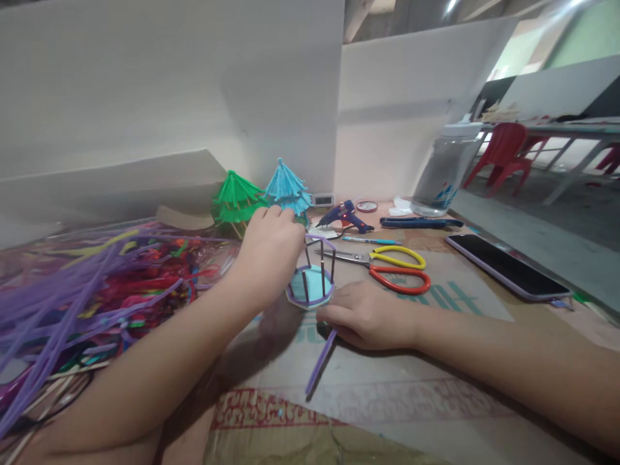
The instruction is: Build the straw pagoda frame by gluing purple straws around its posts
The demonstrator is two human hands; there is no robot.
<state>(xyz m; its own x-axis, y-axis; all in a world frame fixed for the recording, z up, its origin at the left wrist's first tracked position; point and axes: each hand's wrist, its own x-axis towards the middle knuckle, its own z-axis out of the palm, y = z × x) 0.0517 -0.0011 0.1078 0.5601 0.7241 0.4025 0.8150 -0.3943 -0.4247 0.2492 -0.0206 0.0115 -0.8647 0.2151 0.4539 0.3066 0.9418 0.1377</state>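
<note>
A small round frame (310, 284) stands on the cardboard, with a light blue base, purple rims and several dark upright posts. My left hand (274, 255) is at its upper left side, fingers curled and pressed together; its fingertips are hidden behind the hand. Low at the frame's right side, my right hand (365, 316) rests on the cardboard with its fingers closed around a purple pipe cleaner (320, 367), whose loose end points down toward the front.
Scissors (372, 258), a glue gun (346, 216), a pen (371, 241), a blue cutter (421, 223), a phone (508, 265) and a bottle (443, 171) lie or stand behind and right. Green (235, 197) and blue (287, 184) cone roofs stand behind. Pipe cleaners (97, 290) are heaped left.
</note>
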